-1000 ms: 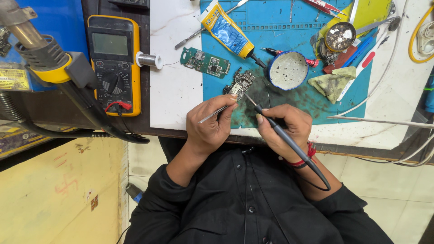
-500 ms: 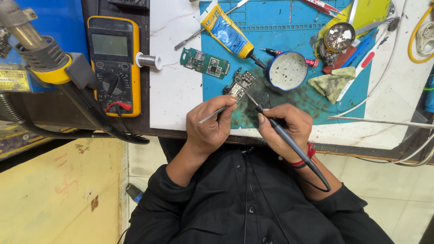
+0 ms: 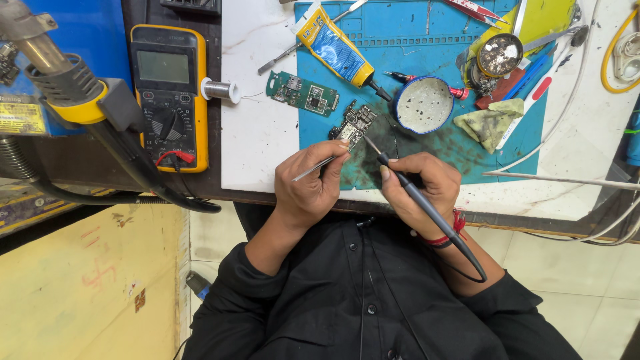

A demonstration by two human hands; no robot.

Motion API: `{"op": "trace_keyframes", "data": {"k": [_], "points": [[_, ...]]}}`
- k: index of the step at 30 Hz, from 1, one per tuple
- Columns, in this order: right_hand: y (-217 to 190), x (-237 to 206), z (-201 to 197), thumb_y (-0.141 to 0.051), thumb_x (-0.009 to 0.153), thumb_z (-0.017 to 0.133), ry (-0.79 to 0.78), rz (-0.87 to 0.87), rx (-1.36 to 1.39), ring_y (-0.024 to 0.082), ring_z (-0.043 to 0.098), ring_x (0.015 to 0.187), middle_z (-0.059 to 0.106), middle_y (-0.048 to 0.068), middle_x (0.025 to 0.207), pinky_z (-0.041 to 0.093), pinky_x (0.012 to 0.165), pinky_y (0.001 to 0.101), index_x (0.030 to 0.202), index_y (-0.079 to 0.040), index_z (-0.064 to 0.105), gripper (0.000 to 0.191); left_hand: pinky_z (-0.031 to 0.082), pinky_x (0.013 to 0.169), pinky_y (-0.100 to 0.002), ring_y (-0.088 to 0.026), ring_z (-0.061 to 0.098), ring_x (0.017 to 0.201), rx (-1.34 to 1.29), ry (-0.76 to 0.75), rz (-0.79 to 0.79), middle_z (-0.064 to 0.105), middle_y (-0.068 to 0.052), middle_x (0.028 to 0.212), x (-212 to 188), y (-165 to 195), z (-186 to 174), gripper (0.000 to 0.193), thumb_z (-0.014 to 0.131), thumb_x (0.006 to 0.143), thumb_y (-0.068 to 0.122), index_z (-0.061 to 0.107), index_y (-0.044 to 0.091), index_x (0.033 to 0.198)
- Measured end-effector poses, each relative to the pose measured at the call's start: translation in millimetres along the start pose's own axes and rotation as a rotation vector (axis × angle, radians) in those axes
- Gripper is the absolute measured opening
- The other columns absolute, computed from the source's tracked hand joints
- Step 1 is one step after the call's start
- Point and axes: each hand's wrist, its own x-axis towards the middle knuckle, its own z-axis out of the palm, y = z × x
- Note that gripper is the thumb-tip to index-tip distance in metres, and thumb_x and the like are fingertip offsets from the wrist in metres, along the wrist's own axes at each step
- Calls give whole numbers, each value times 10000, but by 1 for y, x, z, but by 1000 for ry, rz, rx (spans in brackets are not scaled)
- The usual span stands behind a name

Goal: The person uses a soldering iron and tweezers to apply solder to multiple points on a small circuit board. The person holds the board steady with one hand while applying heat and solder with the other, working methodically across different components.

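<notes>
At the centre of the frame the left hand (image 3: pixel 313 190) is closed around thin metal tweezers (image 3: pixel 319 166), fingers pinched together on them, with the tips reaching up to a small circuit board (image 3: pixel 353 125). Just right of it, the right hand (image 3: pixel 420 187) is clamped like a pen grip on a dark soldering iron (image 3: pixel 427 210), whose fine tip touches or nearly touches the lower edge of the same board; its cord loops back over the wrist, which wears a red thread band (image 3: pixel 448 233). The two hands sit close together, apart by a narrow gap.

The small circuit board lies tilted on the blue work mat (image 3: pixel 427 30), near the mat's left edge, above the hands. It is dark and crowded with tiny parts, with a pale metal patch at its lower end. The mat under it is smudged black.

To the right of the board stands a round blue tin (image 3: pixel 424 105), holding a whitish, speckled residue. Further upper right a smaller round metal tin (image 3: pixel 498 55) holds dark bits. A crumpled yellowish cloth (image 3: pixel 490 124) lies beside them.

Left of the board lies a green circuit board (image 3: pixel 301 93), and above it a yellow and blue tube (image 3: pixel 337 50). A spool of solder wire (image 3: pixel 220 90) sits on the white counter (image 3: pixel 257 147), and a yellow multimeter (image 3: pixel 168 93) lies at the upper left.
</notes>
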Motion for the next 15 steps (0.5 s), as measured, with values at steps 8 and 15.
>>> {"op": "trace_keyframes", "data": {"k": [8,15], "points": [[-1,0,0,15,867,803,4,2,-12,102,636,669,686,68,800,466,615,246,957,11,689,145,607,769,-312,-237,775,914,-5,6,-1,758,-65,1049,0,1,0,140,734,995,82,634,68,1093],[-2,1,0,25,859,801,-4,-2,-16,107,623,659,681,72,793,459,611,248,951,17,693,142,604,766,-314,-239,773,909,5,-1,4,758,-64,1046,0,1,0,138,732,997,82,633,65,1091]]}}
